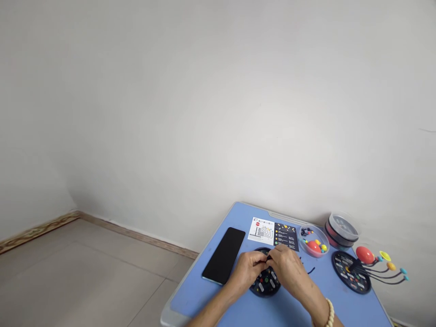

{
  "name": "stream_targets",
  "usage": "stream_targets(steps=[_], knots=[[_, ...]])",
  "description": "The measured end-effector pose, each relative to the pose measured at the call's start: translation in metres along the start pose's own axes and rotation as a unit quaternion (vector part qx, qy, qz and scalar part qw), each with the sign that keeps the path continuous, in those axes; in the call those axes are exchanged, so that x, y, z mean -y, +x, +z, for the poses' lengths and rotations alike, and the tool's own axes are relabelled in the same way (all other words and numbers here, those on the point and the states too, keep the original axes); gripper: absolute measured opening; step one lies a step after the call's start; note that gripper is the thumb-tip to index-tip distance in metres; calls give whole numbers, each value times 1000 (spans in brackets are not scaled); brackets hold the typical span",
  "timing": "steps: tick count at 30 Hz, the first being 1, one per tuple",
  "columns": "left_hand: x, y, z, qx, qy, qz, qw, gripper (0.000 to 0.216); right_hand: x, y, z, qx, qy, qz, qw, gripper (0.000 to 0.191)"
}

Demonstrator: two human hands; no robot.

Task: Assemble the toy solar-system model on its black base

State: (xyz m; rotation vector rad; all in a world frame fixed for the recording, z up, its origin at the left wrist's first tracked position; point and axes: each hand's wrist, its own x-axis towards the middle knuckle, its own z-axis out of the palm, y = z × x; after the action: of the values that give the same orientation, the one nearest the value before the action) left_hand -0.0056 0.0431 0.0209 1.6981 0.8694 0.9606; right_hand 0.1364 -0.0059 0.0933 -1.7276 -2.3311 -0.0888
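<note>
A black round base [266, 290] with small coloured pictures and labels lies on the blue table, and both hands are over it. My left hand [249, 268] is closed in a pinch above its upper left part. Meeting it from the other side, my right hand [289, 267] is closed too. A small black piece [269, 258] shows between the fingertips; its shape is mostly hidden. Just right of my right hand a thin dark curved rod [311, 270] shows; whether it touches the hand I cannot tell.
Left of the base lies a black phone [224, 255]. Behind are a printed instruction sheet [261, 231], a clear bowl [302, 245] of coloured balls, and stacked round containers [341, 229]. An assembled planet model [351, 272] stands right, its arms overhanging the table edge. A wall rises behind.
</note>
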Motion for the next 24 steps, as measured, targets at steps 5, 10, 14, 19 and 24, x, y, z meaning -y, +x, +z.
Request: stream_targets(steps=[5, 10, 14, 19, 24], knots=[[2, 1, 2, -3, -31, -10, 999, 13, -1, 2, 3, 2, -2, 10, 1000, 20], [-6, -4, 0, -3, -55, -8, 998, 17, -1, 2, 13, 0, -16, 20, 1000, 27], [-14, -5, -2, 8, -60, 7, 998, 24, 1, 2, 21, 2, -29, 8, 1000, 48], [-8, -3, -1, -29, -45, -4, 999, 16, -4, -15, 17, -88, -7, -32, 996, 62], [1, -4, 0, -40, -27, -17, 999, 14, -34, -57, -3, -317, 55, -26, 946, 29]])
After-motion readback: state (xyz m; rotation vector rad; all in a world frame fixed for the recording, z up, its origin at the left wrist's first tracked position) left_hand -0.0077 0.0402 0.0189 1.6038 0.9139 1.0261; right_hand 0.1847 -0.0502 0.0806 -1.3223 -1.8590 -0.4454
